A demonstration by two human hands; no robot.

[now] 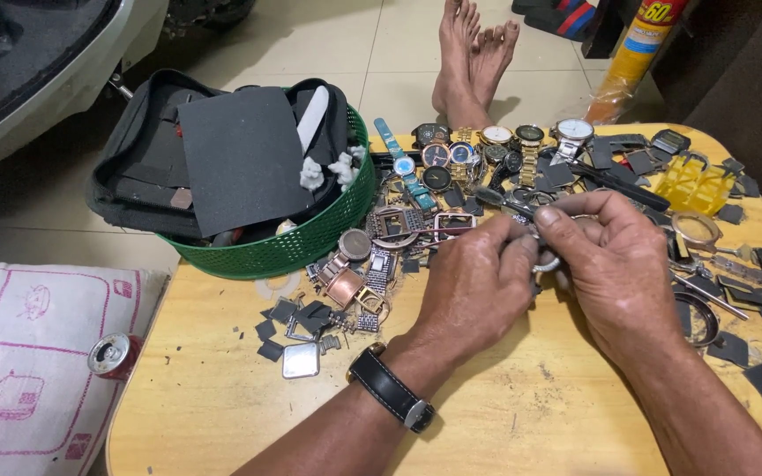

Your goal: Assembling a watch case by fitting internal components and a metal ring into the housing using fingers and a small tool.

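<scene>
While the table [504,423] carries most of the clutter along its far half, its near half is bare wood, so the forearms have room to rest and slide there. At the far left a green basket [310,242] overhangs the table's edge, stuffed with a black bag [134,189] and a dark sheet [240,159]. Beside it lies a heap of watch cases [354,273] and dark scraps, and a row of watches [487,145] lines the back. On the right, loose rings and scraps run close to the rim and could be swept off by an elbow.

Both hands meet over the middle. The left hand [474,286], with a black-strapped watch at the wrist, is curled shut, pinching a thin tool [451,231] that points left. The right hand [615,264] is closed around a small round ring [547,263], mostly hidden by fingers.

By my judgement the ring is light, stiff metal, smooth and apt to slip or spring away; holding it by its rim between fingertips seems safest. The tool looks slim and rigid, best gripped near its tip.
</scene>
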